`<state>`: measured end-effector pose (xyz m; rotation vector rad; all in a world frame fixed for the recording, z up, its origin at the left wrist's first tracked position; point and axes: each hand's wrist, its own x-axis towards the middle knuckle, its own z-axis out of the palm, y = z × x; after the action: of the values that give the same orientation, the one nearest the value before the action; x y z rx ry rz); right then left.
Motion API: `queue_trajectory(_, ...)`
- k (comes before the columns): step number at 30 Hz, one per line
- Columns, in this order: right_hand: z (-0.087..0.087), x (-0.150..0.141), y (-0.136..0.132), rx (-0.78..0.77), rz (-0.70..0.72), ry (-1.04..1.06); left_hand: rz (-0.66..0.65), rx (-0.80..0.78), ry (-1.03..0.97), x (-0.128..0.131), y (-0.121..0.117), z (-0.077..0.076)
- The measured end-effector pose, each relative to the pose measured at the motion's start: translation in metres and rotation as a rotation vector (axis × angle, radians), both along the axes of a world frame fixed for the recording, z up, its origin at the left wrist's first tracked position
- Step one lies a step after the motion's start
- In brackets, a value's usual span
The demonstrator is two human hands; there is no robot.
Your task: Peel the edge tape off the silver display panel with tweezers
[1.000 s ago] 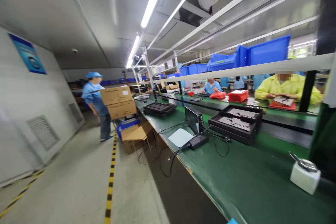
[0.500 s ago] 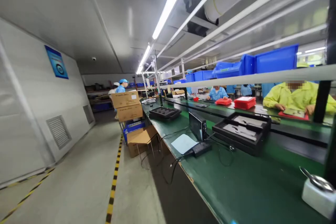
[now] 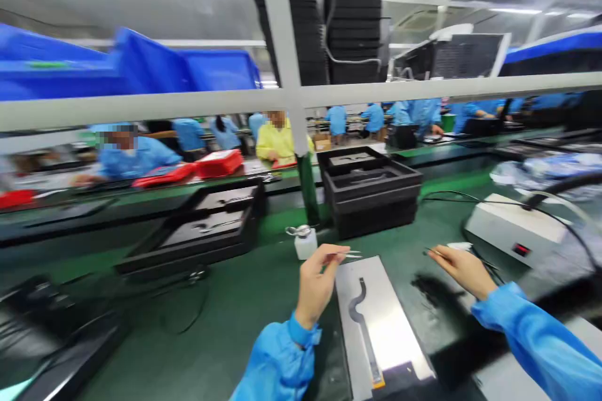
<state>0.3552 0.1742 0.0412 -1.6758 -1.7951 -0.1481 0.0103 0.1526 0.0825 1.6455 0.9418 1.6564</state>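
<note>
My left hand (image 3: 317, 282) is closed in a pinch on thin metal tweezers (image 3: 348, 254) whose tips point right, above the far end of a flat silver plate (image 3: 383, 326). A dark curved strip (image 3: 360, 310) runs along that plate. My right hand (image 3: 463, 269) hovers right of the plate with fingers pinched on a thin tool (image 3: 433, 252) that is too blurred to name. Both sleeves are blue. A small white bottle with a metal top (image 3: 305, 242) stands just beyond my left hand.
Stacked black trays (image 3: 371, 191) stand behind the plate and another black tray (image 3: 207, 225) lies to the left. A white device with a red display (image 3: 515, 232) and cables sits at right. A white frame post (image 3: 291, 88) rises ahead. Several workers sit across the green bench (image 3: 235, 307).
The view has swung right from the aisle and bench end to the work spot in front of me. Both my hands, the silver plate and the stacked trays have come into view.
</note>
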Motion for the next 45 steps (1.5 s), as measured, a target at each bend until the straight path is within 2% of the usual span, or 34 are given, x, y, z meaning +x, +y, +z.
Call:
queue_trajectory(2, -0.006, 0.010, -0.009, -0.043, -0.046, 0.002, 0.056, 0.028, 0.005, -0.007, 0.003, -0.003)
queue_trajectory(5, -0.021, 0.019, -0.036, -0.068, -0.157, 0.033, 0.139, 0.047, -0.003, -0.011, 0.008, -0.007)
queue_trajectory(9, -0.053, 0.005, -0.067, -0.026, -0.302, 0.105, 0.202, 0.077, -0.028, -0.012, 0.020, -0.018)
queue_trajectory(12, -0.074, -0.011, -0.068, 0.053, -0.409, 0.177, 0.230, 0.090, -0.035, -0.011, 0.026, -0.025)
queue_trajectory(14, -0.081, -0.017, -0.063, 0.095, -0.440, 0.217, 0.247, 0.097, -0.046, -0.012, 0.028, -0.028)
queue_trajectory(21, -0.079, -0.014, -0.056, 0.171, -0.422, 0.286, 0.251, 0.128, -0.100, -0.006, 0.032, -0.031)
queue_trajectory(30, -0.080, -0.017, -0.056, 0.187, -0.382, 0.276, 0.196, 0.050, -0.103, 0.005, 0.048, -0.051)
queue_trajectory(39, -0.078, -0.016, -0.060, 0.159, -0.368, 0.236, 0.138, -0.006, -0.053, 0.007, 0.046, -0.053)
queue_trajectory(45, -0.077, -0.016, -0.060, 0.156, -0.383, 0.223, 0.159, -0.014, -0.046, 0.002, 0.042, -0.053)
